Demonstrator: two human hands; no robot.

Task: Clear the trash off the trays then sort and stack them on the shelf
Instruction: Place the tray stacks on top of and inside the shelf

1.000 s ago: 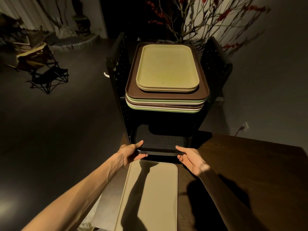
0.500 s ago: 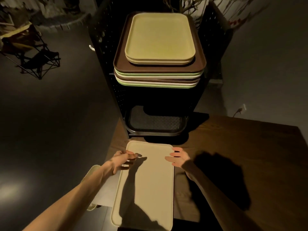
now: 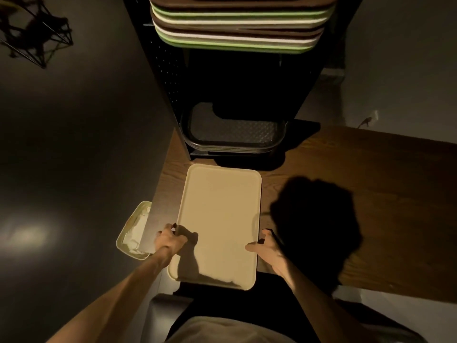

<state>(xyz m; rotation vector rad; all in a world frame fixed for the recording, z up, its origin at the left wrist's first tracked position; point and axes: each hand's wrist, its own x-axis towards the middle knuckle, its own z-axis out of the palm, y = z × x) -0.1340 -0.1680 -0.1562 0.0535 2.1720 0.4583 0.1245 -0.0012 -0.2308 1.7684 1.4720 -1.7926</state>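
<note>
Gripping the cream tray [image 3: 218,224] by its long edges, the left hand [image 3: 170,240] and right hand [image 3: 268,246] held it flat on the bench [image 3: 346,169], evidently for an even lift toward the shelf [image 3: 173,78]. Half a second earlier both hands were at its far end.

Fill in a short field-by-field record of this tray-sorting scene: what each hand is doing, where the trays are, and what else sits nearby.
left hand: grips the left long edge of the cream tray
right hand: grips the tray's right long edge
cream tray: empty, on the wooden table
shelf unit: upper level holds a stack of brown, green and white trays
lower level: dark textured trays, stacked
bin: left of the table, pale liner inside
</note>
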